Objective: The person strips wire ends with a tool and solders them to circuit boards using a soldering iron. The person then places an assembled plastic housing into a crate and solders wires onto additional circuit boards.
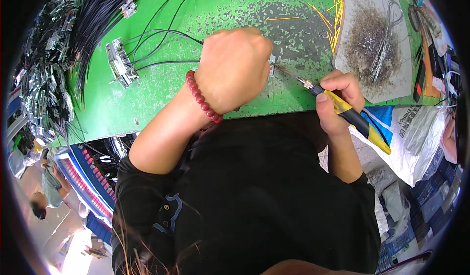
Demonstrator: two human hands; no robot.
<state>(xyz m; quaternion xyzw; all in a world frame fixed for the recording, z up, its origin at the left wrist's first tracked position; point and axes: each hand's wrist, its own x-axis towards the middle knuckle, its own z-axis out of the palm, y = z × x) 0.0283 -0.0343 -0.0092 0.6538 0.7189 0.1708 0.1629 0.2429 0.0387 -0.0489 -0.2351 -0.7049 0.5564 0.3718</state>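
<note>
Iron (pixel 358 122) is sitting in my right hand (pixel 340 96), thumb and fingers grasping its handle, with its tip pointing at a small metal part (pixel 272 59) just beside my left hand (pixel 235 62). Whether tip and part are touching, I am not able to tell. My left hand is resting knuckles up over the table (pixel 156 96), hiding its fingertips, so I cannot tell what it is gripping.

I am judging this piece to be partway through: the iron is being held to it, while any finished joints, and any remaining, are hiding under the hand.

Counting outward, I am seeing one iron, one small part showing, and one red bracelet (pixel 197 95). At least two black cables (pixel 169 62) are running from the left hand toward one metal cluster (pixel 121 63). Farther left, a cable bundle (pixel 100 25) and a metal heap (pixel 46 74) are lying too tangled for counting. Rightward, one grey board (pixel 400 86) is bearing dark residue; yellow strands (pixel 282 19) are lying nearby, several overlapping.
</note>
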